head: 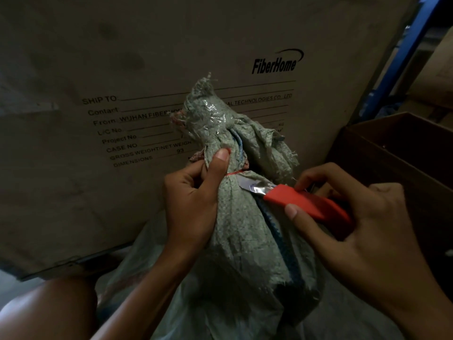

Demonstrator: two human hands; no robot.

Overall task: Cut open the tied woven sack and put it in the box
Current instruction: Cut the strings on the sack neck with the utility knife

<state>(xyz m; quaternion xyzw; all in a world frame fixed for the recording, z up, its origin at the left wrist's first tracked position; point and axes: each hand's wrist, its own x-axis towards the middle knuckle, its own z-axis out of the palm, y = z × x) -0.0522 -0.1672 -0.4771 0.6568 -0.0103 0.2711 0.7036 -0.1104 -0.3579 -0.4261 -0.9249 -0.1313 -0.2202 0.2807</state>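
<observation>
Right at the neck, my left hand [193, 200] grips the woven sack [245, 229] tight. My right hand [355, 229] pinches a red knife [306, 204], its blade touching the sack by the red tie [235, 173]. The brown box [392, 153] sits open beside it, with a big carton [122, 57] behind.

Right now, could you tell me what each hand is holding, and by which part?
The left hand grips the woven sack by its gathered neck. The right hand holds the red knife by its handle, blade near the red tie.

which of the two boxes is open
The plain dark box at right, its inside showing. The big printed carton behind the sack shows only a printed side.
</observation>
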